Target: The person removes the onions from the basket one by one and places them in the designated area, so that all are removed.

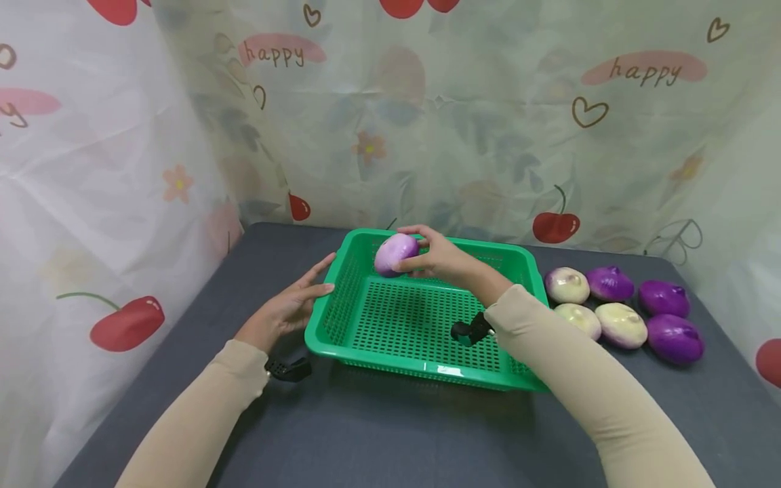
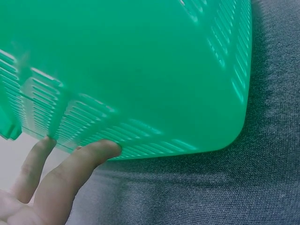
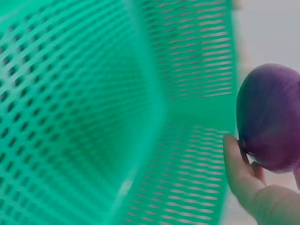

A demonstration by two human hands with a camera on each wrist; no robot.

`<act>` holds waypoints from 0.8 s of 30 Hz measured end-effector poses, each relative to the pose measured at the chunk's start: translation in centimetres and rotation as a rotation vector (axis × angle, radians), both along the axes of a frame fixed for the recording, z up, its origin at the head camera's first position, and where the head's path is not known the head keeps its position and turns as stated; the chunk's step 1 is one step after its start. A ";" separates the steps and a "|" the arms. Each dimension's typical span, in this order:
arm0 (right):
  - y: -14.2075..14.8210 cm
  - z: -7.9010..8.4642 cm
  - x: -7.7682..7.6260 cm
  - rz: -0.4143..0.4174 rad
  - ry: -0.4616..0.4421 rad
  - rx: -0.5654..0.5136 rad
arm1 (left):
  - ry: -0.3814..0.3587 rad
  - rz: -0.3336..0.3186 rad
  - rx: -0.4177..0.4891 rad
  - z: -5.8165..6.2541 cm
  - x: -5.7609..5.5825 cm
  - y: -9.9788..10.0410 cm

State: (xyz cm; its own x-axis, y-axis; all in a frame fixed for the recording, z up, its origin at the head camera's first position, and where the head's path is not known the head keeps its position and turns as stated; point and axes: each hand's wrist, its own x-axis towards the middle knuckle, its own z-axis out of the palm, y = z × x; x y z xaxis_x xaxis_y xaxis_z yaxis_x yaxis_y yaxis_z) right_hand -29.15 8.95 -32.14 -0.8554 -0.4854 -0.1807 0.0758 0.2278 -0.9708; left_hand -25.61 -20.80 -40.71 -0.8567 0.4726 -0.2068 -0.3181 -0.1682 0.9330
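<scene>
A purple onion (image 1: 395, 255) is pinched in my right hand (image 1: 445, 261), above the back left corner of a green plastic basket (image 1: 421, 377). In the right wrist view the onion (image 3: 269, 117) looks darker and the thumb and fingers curve around its lower side. My left hand (image 1: 289, 305) is at the basket's left end, its extended fingers touching the outside near the rim. Two of those fingers (image 2: 70, 176) rest against the slotted wall in the left wrist view. The visible basket floor is a bare mesh; my right forearm covers part of its right side.
To the right of the basket lie several onions: glossy purple ones (image 1: 674, 339) and cream ones (image 1: 621, 325). All stand on a dark grey cloth-covered table (image 1: 390, 440). Printed curtains (image 1: 464, 156) hang behind and at both sides.
</scene>
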 end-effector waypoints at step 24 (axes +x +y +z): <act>16.8 8.0 7.7 -0.198 0.370 0.188 | -0.015 -0.006 0.035 0.2 0.2 0.0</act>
